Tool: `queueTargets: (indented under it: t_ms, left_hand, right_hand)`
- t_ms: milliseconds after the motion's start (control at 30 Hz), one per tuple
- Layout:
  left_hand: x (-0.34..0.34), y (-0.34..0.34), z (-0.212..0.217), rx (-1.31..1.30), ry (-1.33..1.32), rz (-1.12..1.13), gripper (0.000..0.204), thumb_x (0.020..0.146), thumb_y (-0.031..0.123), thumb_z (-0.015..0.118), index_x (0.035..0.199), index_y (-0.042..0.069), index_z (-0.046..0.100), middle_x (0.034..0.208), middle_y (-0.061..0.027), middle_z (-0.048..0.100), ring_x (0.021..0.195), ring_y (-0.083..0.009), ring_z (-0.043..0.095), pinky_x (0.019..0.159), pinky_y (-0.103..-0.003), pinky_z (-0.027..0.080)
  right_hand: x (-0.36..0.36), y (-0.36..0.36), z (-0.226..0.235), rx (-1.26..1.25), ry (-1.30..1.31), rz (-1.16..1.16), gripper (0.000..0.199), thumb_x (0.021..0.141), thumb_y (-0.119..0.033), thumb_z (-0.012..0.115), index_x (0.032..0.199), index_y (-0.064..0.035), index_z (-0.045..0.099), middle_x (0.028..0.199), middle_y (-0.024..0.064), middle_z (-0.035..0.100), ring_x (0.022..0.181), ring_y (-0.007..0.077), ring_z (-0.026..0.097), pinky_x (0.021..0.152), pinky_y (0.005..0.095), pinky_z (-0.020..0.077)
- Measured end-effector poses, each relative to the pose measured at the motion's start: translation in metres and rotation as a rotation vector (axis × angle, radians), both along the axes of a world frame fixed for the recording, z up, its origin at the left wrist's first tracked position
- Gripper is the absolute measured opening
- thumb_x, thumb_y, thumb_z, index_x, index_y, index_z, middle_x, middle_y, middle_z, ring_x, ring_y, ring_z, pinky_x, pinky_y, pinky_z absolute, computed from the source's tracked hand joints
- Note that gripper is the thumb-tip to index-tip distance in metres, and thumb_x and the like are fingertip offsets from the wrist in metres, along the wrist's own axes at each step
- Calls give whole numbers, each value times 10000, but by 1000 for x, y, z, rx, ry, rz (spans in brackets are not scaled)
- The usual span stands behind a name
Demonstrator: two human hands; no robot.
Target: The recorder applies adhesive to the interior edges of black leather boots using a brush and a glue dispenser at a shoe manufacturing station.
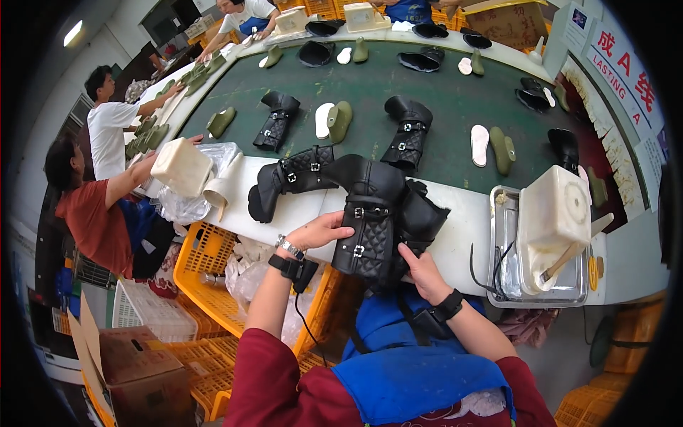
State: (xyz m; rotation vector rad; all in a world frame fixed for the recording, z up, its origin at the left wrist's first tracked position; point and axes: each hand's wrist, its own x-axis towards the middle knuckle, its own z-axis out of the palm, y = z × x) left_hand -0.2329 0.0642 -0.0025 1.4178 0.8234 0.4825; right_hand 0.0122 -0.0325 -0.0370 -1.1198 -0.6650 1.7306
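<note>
A black quilted boot upper [366, 226] with buckled straps is held upright in front of me, over the near edge of the white worktop. My left hand [318, 233] grips its left side, thumb across the front and fingers partly hidden behind. Low on the right, my right hand [427, 276] is closed on the black leather, its fingertips partly hidden. Against the upper's right side is another black leather part [424, 215]; whether it belongs to the same boot I cannot tell. A second black boot upper [295, 174] lies on its side just left of the held one.
Boots, olive-green lasts [503, 151] and white insoles [479, 146] lie across the green belt [441, 107]. Right, a metal tray [498, 245] holds a whitish container [551, 220] and brush. Yellow crates [196, 260] stand below left. Co-workers [99, 206] work at left and far side.
</note>
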Motion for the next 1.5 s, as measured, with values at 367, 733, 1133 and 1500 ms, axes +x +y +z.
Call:
queueTargets:
  t_ms: [367, 733, 1133, 1500]
  left_hand:
    - [-122, 60, -25, 760, 954, 1075, 684, 601, 323, 800, 1103, -44, 517, 929, -215, 621, 872, -366, 603, 792, -404, 474]
    - [-141, 16, 75, 1112, 711, 1090, 437, 669, -8, 576, 1097, 4, 487, 909, -190, 596, 838, -309, 600, 787, -353, 459]
    - [-136, -61, 176, 1731, 1189, 799, 435, 596, -73, 579, 1026, -8, 582, 1016, -125, 623, 998, -313, 574, 955, -433, 404]
    - [27, -93, 203, 1802, 725, 19, 72, 702, 89, 601, 733, 85, 537, 874, -33, 649, 906, -195, 627, 897, -411, 438]
  right_hand:
    - [20, -5, 19, -120, -292, 249, 388, 924, -329, 522, 1124, 2, 509, 952, 114, 633, 752, 187, 649, 617, 315, 540]
    - [-8, 27, -1, -155, -261, 378, 404, 920, -301, 488, 1156, 25, 448, 889, 140, 623, 634, 187, 650, 511, 259, 525]
    - [-22, 43, 37, 446, -937, 382, 376, 839, -334, 595, 1003, 4, 576, 709, 128, 639, 609, 249, 640, 615, 340, 528]
    - [19, -2, 176, 1485, -1169, -174, 754, 551, -317, 780, 1226, -117, 511, 1301, 94, 437, 1265, 326, 344, 1024, 504, 259]
